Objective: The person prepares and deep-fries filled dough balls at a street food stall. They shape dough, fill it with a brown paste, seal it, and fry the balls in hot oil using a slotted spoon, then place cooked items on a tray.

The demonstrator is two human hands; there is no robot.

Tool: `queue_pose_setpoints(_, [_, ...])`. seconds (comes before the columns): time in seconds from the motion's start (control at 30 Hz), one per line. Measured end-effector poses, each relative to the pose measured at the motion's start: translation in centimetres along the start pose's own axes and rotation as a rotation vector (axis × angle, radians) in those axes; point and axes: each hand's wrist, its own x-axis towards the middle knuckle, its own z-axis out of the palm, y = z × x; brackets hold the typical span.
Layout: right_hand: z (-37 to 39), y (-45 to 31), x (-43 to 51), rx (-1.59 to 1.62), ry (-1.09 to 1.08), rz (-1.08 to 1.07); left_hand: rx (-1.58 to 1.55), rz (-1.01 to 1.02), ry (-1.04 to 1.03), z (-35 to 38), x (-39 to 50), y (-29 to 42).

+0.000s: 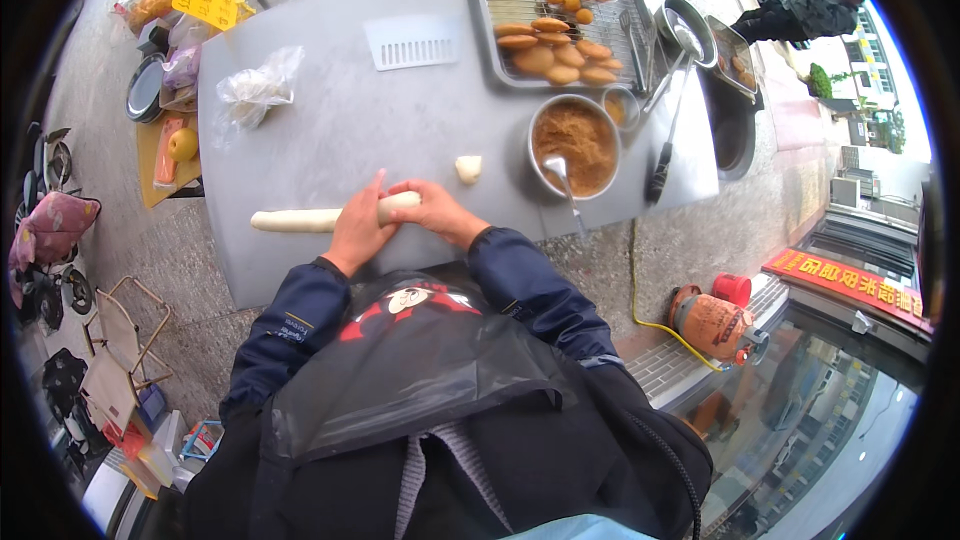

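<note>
A long roll of pale dough (296,220) lies along the near side of the metal table. My left hand (358,229) wraps around it toward its right part. Close beside it, my right hand (435,211) grips the dough's right end between thumb and fingers. One small cut piece of dough (469,169) sits alone just beyond my right hand. Farther right stands a metal bowl (531,141) of brown crumbly filling (574,139), with a spoon (562,178) leaning in it.
A rack tray (487,52) holds fried cakes (555,56) and balls. A slotted white scraper (412,41) and a plastic bag (259,90) lie on the table (322,127). Right are a skimmer (664,157) and a pot (701,22). A gas cylinder (712,324) and a person (806,11) are beyond.
</note>
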Motion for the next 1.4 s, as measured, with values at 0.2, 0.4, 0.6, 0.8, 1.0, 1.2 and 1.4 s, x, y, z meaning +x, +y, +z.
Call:
queue_pose_setpoints(0.2, [1.4, -1.1, -1.6, -0.339, 0.175, -0.176, 0.120, 0.085, -0.032, 1.5, 1.3, 0.6])
queue_pose_setpoints(0.4, [1.7, -0.6, -1.7, -0.435, 0.301, -0.211, 0.073, 0.035, -0.032, 2.1, 1.1, 0.0])
queue_pose_setpoints(0.6, [1.7, 0.5, -1.4, -0.390, 0.307, -0.253, 0.136, 0.037, -0.006, 2.5, 0.9, -0.3])
queue_pose_setpoints(0.8, [1.8, 1.1, -1.2, -0.532, 0.397, -0.389, 0.149, -0.011, -0.022, 3.1, 0.9, -0.5])
queue_pose_setpoints(1.0, [1.5, 0.7, -1.6, -0.543, 0.340, -0.331, 0.148, 0.010, 0.003, 3.3, 0.8, -0.4])
queue_pose_setpoints(1.2, [1.7, 0.5, -1.9, -0.449, 0.342, -0.316, 0.157, -0.006, 0.028, 3.2, 0.8, -0.3])
queue_pose_setpoints(1.4, [1.6, 0.7, -1.9, -0.536, 0.334, -0.344, 0.166, 0.017, 0.027, 3.2, 0.6, -0.3])
